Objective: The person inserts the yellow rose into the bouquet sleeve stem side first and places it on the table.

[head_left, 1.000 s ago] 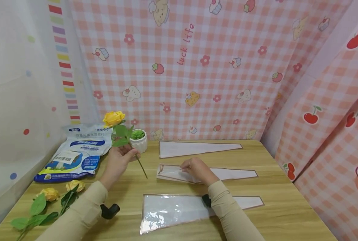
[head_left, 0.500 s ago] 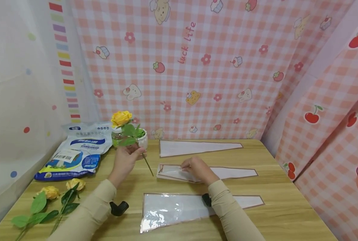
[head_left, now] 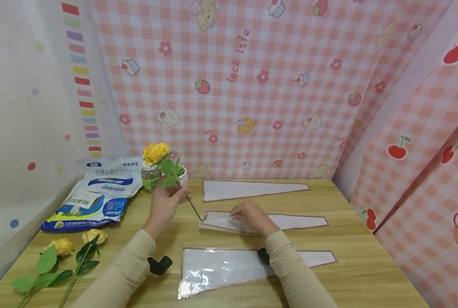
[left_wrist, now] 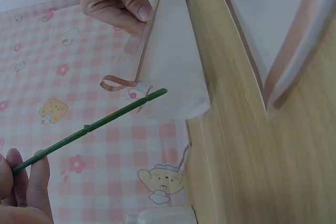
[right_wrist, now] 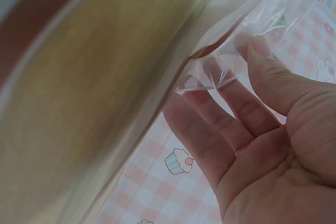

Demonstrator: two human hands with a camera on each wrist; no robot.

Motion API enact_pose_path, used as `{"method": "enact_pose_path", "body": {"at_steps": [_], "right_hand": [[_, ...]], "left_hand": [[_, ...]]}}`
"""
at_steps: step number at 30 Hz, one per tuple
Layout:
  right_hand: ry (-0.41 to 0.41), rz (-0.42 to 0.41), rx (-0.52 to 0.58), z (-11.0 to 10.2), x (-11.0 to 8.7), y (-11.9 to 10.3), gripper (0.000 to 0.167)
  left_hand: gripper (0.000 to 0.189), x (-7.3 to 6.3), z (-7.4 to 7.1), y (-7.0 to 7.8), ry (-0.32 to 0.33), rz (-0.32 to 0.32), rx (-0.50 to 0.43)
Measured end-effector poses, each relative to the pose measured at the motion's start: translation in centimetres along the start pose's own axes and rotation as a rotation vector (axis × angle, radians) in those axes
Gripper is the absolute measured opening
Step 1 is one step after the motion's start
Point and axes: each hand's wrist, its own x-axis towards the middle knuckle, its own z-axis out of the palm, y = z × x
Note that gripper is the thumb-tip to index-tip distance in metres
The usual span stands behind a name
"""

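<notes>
A yellow rose (head_left: 156, 153) with green leaves is pinched by its stem in my left hand (head_left: 165, 205), bloom up and stem slanting down to the right. Its bare stem end (left_wrist: 157, 94) overlaps the wide mouth of the middle flower sleeve (head_left: 302, 221), a tapered white wrapper with brown edging. My right hand (head_left: 253, 217) pinches the sleeve's clear front film (right_wrist: 231, 69) between thumb and fingers, lifting it from the white back. In the left wrist view, my right fingers lie along the sleeve's edge, and a small brown ribbon loop (left_wrist: 116, 83) sticks out at its mouth.
Similar sleeves lie behind (head_left: 248, 190) and in front (head_left: 213, 273). Two more yellow roses (head_left: 61, 247) lie front left. At the back left are a blue-and-white bag (head_left: 98, 192), a small jar (head_left: 150, 179) and a white potted plant (head_left: 183, 179). Checked cloth hangs behind.
My left hand has moved right with the rose, bringing the stem end to the mouth of the middle sleeve. The jar behind has come into view. My right hand keeps its place.
</notes>
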Motion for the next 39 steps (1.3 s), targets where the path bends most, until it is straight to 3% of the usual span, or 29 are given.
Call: {"method": "enact_pose_path", "body": {"at_steps": [8, 17, 28, 39], "right_hand": [[-0.006, 0.021, 0.005, 0.0, 0.0, -0.1, 0.010], [-0.007, 0.017, -0.002, -0.1, 0.1, -0.3, 0.010], [-0.007, -0.015, -0.007, 0.0, -0.1, -0.2, 0.010], [-0.012, -0.020, -0.014, -0.1, -0.1, -0.1, 0.010]], "left_hand": [[0.033, -0.2, 0.5, -0.6, 0.032, -0.002, -0.066], [0.038, -0.5, 0.5, -1.6, 0.045, -0.047, -0.085], [0.034, -0.5, 0.5, -2.3, -0.004, -0.033, 0.086], [0.023, -0.8, 0.6, -3.1, -0.004, -0.060, 0.131]]}}
